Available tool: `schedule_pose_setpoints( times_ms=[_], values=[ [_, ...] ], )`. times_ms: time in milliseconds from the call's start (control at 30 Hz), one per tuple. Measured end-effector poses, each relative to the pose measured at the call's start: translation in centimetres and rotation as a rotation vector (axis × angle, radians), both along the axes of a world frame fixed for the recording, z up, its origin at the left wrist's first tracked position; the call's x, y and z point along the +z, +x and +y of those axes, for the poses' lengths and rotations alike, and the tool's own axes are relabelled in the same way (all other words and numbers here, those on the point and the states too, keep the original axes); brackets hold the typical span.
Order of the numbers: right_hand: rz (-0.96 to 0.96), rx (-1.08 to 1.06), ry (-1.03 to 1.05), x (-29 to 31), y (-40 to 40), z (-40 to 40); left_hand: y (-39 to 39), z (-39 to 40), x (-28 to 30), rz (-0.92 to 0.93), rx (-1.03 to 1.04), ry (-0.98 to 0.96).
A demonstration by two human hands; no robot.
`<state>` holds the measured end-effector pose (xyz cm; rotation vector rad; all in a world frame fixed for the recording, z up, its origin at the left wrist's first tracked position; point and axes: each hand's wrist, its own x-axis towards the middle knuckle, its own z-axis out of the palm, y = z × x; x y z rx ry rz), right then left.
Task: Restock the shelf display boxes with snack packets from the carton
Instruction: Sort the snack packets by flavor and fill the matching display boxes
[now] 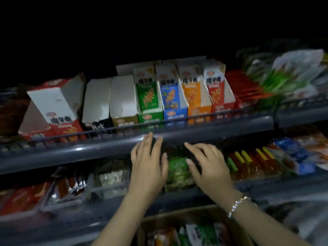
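While both my hands are up at the lower shelf, I am squaring a stack of green packets [177, 168] into its slot under the grey shelf rail [88, 153]. My left hand [148, 161] lies with fingers straight and spread, flat against the left side of the stack. My right hand [206, 163] has its fingers stretched forward over the right side, thumb near the packets; neither hand seems to be gripping anything, though blur makes that uncertain. To do this well, I judge I should press from both sides evenly and push the stack back level, so no packet tips over the front lip.

The carton [193, 228] sits below my wrists, with more packets inside, its lower part cut off by the frame edge. On the upper shelf stand the display boxes [174, 96]: green, blue, orange and red ones hold packets, while the white-backed ones to their left look empty or turned. Everything above is black, and the wrappers at far right are smeared beyond reading.
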<state>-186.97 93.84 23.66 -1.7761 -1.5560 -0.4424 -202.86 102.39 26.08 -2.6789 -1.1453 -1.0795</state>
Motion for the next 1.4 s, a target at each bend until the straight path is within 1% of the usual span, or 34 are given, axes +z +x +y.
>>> schedule_pose_setpoints(
  times_ms=[67,133,267,367,500,667,767,833,933,1000,1100,1200,1300,1400],
  values=[
    [0.034,-0.035,-0.086,-3.5,-0.9,-2.4,-0.4,-1.4,-2.3,0.034,-0.011,-0.045],
    [0.091,-0.056,-0.181,-6.8,-1.7,-4.3,-0.8,-3.0,-4.9,0.109,-0.023,-0.112],
    [0.200,-0.094,-0.337,-12.5,-2.8,-7.1,-1.8,-6.0,-10.5,0.364,-0.089,-0.262],
    [0.249,-0.102,-0.447,-16.2,-3.3,-8.7,-2.3,-8.1,-14.0,0.482,-0.067,-0.430],
    [0.295,-0.155,-0.617,-20.0,-3.0,-10.2,-2.0,-9.6,-18.5,0.589,-0.039,-0.573],
    [0.405,-0.158,-0.828,-24.4,-2.4,-12.3,-1.8,-10.5,-23.3,0.663,0.051,-0.817],
    [0.492,-0.150,-0.903,-26.9,-2.0,-12.8,-1.6,-11.0,-25.6,0.660,0.097,-0.971],
    [0.531,-0.166,-0.980,-28.1,-1.5,-12.7,-1.4,-11.2,-27.4,0.623,0.118,-1.057],
    [0.643,-0.173,-1.106,-29.7,-0.8,-12.3,-1.5,-11.3,-29.5,0.547,0.112,-1.193],
    [0.711,-0.170,-1.210,-30.7,-0.4,-12.0,-1.6,-11.2,-30.6,0.535,0.105,-1.259],
    [0.798,-0.193,-1.275,-31.8,-0.4,-11.6,-1.6,-11.0,-31.8,0.514,0.133,-1.327],
    [0.790,-0.219,-1.237,-32.0,-0.5,-11.6,-1.3,-10.7,-32.6,0.471,0.162,-1.341],
    [0.736,-0.275,-1.187,-32.0,-0.2,-11.4,-0.9,-10.3,-33.3,0.473,0.179,-1.304],
    [0.758,-0.278,-1.181,-32.2,0.5,-10.8,-0.5,-9.8,-34.0,0.483,0.200,-1.249]
  ],
)
